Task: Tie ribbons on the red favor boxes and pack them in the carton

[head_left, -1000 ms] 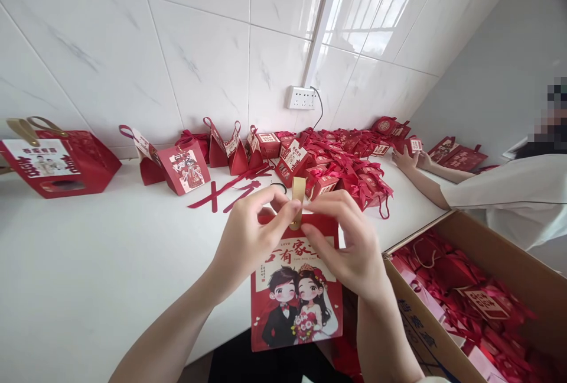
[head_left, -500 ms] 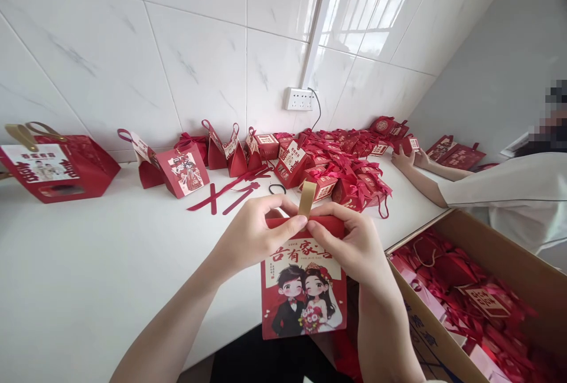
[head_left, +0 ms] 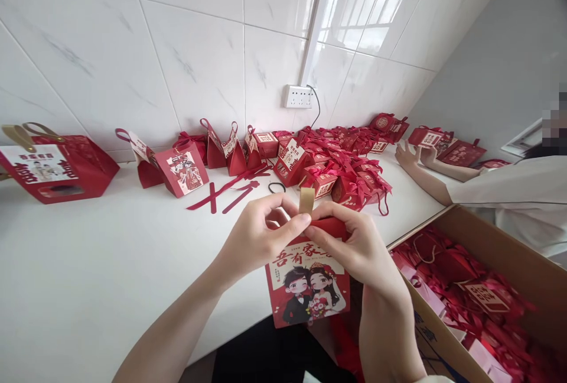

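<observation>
Between my hands hangs a red gift box point(head_left: 310, 294) printed with a cartoon bride and groom, tilted slightly and held over the table's front edge. A gold ribbon handle point(head_left: 306, 201) loops up from its top. My left hand point(head_left: 268, 232) pinches the ribbon's base and the box top between thumb and fingers. My right hand point(head_left: 348, 241) grips the top edge just beside it, its thumb close to the left thumb. The fingers behind the box top are partly hidden.
Loose red ribbons point(head_left: 228, 189) lie on the white table point(head_left: 110, 265). Behind them stand several red gift boxes point(head_left: 186, 171) and a heap of small ones point(head_left: 349, 158). A cardboard carton point(head_left: 522, 241) full of boxes is at right. A co-worker's hands point(head_left: 411, 155) are at far right.
The held box has tilted and its lower end has swung slightly right and up; both hands keep their pinch at the top. The co-worker's hands have opened, away from a small box.
</observation>
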`<state>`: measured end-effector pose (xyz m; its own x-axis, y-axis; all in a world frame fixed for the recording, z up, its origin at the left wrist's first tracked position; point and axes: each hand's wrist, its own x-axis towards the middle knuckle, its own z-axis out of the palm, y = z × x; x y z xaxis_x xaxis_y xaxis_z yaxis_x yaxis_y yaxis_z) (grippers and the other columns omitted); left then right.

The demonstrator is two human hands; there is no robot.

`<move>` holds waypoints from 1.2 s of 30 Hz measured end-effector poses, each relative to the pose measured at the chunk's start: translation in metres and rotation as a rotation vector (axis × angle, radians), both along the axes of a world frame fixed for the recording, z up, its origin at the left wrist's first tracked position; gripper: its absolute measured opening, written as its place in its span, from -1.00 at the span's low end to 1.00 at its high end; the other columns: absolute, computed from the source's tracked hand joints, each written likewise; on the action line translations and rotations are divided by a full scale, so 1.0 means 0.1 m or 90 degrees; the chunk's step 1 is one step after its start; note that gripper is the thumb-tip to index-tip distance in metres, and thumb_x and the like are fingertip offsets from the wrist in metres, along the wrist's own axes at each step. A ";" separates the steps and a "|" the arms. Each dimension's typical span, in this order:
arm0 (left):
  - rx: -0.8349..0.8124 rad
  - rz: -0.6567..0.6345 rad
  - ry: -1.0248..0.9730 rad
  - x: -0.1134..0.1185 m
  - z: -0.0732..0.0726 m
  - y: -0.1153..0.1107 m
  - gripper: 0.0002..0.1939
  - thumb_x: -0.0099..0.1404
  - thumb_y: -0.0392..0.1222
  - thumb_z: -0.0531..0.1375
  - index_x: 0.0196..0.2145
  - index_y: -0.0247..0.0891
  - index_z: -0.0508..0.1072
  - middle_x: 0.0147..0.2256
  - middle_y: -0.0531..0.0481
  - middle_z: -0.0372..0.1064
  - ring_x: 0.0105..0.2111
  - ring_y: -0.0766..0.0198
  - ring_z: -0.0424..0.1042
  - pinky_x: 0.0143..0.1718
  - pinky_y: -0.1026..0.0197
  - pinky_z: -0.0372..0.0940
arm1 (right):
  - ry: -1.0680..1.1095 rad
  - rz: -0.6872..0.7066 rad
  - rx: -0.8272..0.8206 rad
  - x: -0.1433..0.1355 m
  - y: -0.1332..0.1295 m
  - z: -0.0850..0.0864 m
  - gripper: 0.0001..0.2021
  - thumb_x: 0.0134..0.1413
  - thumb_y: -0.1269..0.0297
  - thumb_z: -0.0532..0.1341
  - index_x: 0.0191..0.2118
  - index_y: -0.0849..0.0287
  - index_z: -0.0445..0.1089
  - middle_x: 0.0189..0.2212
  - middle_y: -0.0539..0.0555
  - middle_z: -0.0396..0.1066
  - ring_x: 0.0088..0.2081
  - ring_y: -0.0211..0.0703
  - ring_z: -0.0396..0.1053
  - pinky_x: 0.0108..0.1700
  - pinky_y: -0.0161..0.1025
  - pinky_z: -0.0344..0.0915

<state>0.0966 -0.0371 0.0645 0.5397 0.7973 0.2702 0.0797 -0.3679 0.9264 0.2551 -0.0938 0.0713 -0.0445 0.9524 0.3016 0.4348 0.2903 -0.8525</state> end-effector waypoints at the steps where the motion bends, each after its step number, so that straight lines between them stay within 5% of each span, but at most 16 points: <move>1: -0.007 0.012 0.007 0.00 0.00 -0.01 -0.81 0.22 -0.06 0.17 -0.41 -0.23 0.36 -0.54 0.13 0.28 -0.59 0.42 0.26 -0.59 0.36 0.15 | -0.006 0.006 -0.006 0.00 0.00 -0.01 -0.93 0.10 0.31 0.20 -0.33 0.18 0.41 -0.45 -0.03 0.45 -0.42 -0.30 0.38 -0.38 -0.41 0.30; 5: 0.062 0.140 -0.007 0.04 -0.03 -0.06 -0.74 0.21 -0.05 0.19 -0.52 -0.26 0.30 -0.59 0.14 0.23 -0.64 0.46 0.22 -0.62 0.38 0.12 | -0.001 0.019 -0.016 -0.01 0.02 -0.02 -0.93 0.10 0.34 0.18 -0.30 0.18 0.40 -0.40 -0.01 0.46 -0.36 -0.25 0.40 -0.31 -0.36 0.32; 10: 0.059 0.155 -0.043 0.08 -0.08 -0.08 -0.73 0.24 -0.06 0.16 -0.52 -0.24 0.25 -0.60 0.16 0.16 -0.62 0.44 0.25 -0.61 0.39 0.14 | 0.000 0.031 -0.007 0.00 0.03 0.00 -0.92 0.10 0.37 0.17 -0.29 0.19 0.40 -0.38 0.00 0.45 -0.33 -0.24 0.39 -0.26 -0.34 0.32; 19: 0.011 -0.029 0.127 -0.05 0.04 0.04 -0.83 0.23 -0.09 0.15 -0.38 -0.23 0.42 -0.45 0.10 0.38 -0.54 0.39 0.30 -0.53 0.35 0.17 | 0.040 -0.024 -0.045 0.04 0.08 -0.01 -0.88 0.09 0.26 0.19 -0.35 0.19 0.42 -0.46 -0.01 0.44 -0.43 -0.26 0.37 -0.41 -0.37 0.26; 25: 0.054 -0.027 0.118 -0.03 0.04 0.04 -0.72 0.28 -0.08 0.09 -0.50 -0.27 0.39 -0.52 0.09 0.31 -0.51 0.37 0.25 -0.48 0.32 0.13 | 0.010 -0.033 -0.042 0.09 0.04 0.04 -0.86 0.10 0.27 0.17 -0.33 0.19 0.43 -0.45 -0.01 0.44 -0.43 -0.27 0.36 -0.43 -0.38 0.25; 36: 0.007 -0.026 0.113 -0.03 0.04 0.00 -0.84 0.19 -0.22 0.08 -0.47 -0.26 0.43 -0.52 0.06 0.34 -0.53 0.35 0.29 -0.57 0.34 0.14 | 0.011 -0.018 -0.035 0.12 -0.03 0.05 -0.80 0.13 0.34 0.07 -0.26 0.15 0.45 -0.38 0.00 0.46 -0.37 -0.22 0.37 -0.38 -0.35 0.27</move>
